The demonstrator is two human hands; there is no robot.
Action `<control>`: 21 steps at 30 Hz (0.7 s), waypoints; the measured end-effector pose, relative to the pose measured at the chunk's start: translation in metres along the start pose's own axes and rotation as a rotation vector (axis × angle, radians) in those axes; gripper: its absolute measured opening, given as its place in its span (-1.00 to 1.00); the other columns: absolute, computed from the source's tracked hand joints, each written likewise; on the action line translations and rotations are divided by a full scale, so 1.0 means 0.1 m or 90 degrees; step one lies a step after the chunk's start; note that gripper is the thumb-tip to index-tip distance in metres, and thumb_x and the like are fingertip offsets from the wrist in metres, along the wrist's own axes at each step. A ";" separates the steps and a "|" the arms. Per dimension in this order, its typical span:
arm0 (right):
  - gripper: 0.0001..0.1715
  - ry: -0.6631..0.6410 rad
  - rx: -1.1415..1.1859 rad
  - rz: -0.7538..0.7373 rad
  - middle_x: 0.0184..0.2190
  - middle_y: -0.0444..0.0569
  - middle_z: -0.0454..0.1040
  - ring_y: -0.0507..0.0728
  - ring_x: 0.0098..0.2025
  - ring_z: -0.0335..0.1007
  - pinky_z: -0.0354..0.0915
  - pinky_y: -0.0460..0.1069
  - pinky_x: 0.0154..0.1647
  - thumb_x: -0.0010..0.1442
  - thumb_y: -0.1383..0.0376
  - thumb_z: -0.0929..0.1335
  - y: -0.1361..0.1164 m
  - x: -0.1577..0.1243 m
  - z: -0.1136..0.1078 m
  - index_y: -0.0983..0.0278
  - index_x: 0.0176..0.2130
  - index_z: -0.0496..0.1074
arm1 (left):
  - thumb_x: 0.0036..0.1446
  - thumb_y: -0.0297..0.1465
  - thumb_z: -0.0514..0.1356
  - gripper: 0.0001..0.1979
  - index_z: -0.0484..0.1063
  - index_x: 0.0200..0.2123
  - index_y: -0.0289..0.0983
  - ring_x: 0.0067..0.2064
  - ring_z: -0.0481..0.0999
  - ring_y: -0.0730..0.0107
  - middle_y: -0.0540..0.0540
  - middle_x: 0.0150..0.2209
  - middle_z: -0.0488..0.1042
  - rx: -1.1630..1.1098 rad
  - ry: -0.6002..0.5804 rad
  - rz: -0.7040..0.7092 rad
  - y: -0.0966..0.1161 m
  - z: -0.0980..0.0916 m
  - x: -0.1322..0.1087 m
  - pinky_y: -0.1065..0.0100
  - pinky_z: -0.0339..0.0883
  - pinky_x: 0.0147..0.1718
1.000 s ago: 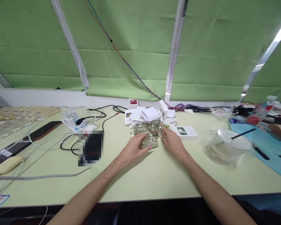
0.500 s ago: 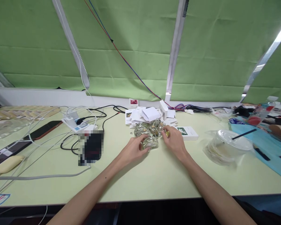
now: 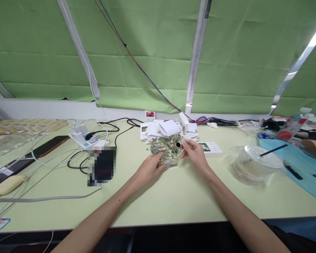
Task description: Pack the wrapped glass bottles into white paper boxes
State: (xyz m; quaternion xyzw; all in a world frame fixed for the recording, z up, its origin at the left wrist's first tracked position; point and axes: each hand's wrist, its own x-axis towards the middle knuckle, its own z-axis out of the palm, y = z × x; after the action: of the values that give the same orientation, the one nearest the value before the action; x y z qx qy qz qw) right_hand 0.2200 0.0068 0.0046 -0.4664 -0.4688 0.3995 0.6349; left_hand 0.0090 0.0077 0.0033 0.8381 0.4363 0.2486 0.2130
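Observation:
Several clear glass perfume bottles with gold-coloured necks stand close together in the middle of the table. My left hand (image 3: 150, 168) grips the nearest perfume bottle (image 3: 169, 160) from its left side, thumb in front and fingers behind. The other perfume bottles (image 3: 158, 145) are just beyond it. To the right, my right hand (image 3: 196, 154) pinches a small gold cap (image 3: 178, 144) at its fingertips. The cap's dark round opening faces me, close in front of the rear bottles. Part of the cap is hidden by the fingers.
White folded papers (image 3: 169, 128) and small boxes are heaped behind the bottles. A white box (image 3: 213, 149) lies right of my right hand. A lidded plastic cup (image 3: 262, 161) with a black straw stands farther right. Cables, a power strip (image 3: 89, 140) and phones (image 3: 50, 146) spread over the left.
My right hand has lifted slightly and turned the gold cap, so its dark opening now shows to the left of the fingertips. My left hand stays at the near perfume bottle.

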 end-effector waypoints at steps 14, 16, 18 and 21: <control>-0.35 -0.016 0.015 0.023 -0.48 -0.09 0.52 0.01 -0.61 0.32 0.28 -0.05 -0.56 -0.07 -0.23 0.49 0.00 -0.01 0.01 0.29 -0.34 0.50 | 0.24 -0.29 0.21 -0.58 0.42 0.16 -0.17 -0.30 0.58 0.15 -0.08 -0.32 0.59 0.065 0.003 0.005 -0.04 0.06 -0.01 0.33 0.31 -0.32; -0.38 -0.016 -0.025 -0.015 -0.42 -0.06 0.54 0.01 -0.61 0.33 0.28 -0.04 -0.56 0.00 -0.20 0.47 0.01 -0.01 0.01 0.29 -0.31 0.51 | 0.24 -0.28 0.21 -0.59 0.43 0.14 -0.18 -0.30 0.58 0.15 -0.08 -0.32 0.59 0.068 0.005 0.009 -0.04 0.06 -0.01 0.33 0.31 -0.33; -0.45 -0.018 -0.074 -0.058 -0.39 -0.05 0.54 0.02 -0.60 0.33 0.30 -0.03 -0.53 0.11 -0.14 0.43 0.01 -0.04 0.02 0.28 -0.24 0.51 | 0.25 -0.27 0.21 -0.60 0.43 0.14 -0.19 -0.32 0.58 0.15 -0.08 -0.33 0.59 0.069 0.006 0.009 -0.04 0.05 -0.01 0.33 0.30 -0.33; -0.56 -0.006 -0.159 -0.133 -0.37 -0.06 0.55 0.04 -0.54 0.35 0.34 -0.02 -0.45 0.25 -0.03 0.38 -0.01 -0.10 0.05 0.27 -0.12 0.52 | 0.26 -0.26 0.20 -0.59 0.42 0.14 -0.20 -0.31 0.58 0.14 -0.08 -0.34 0.58 0.071 0.005 0.003 -0.02 0.05 -0.01 0.33 0.29 -0.33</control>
State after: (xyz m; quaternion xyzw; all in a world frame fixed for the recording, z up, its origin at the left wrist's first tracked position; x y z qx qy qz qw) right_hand 0.2134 -0.0019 0.0041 -0.4885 -0.5635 0.2719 0.6082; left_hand 0.0098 0.0071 -0.0018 0.8489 0.4482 0.2275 0.1634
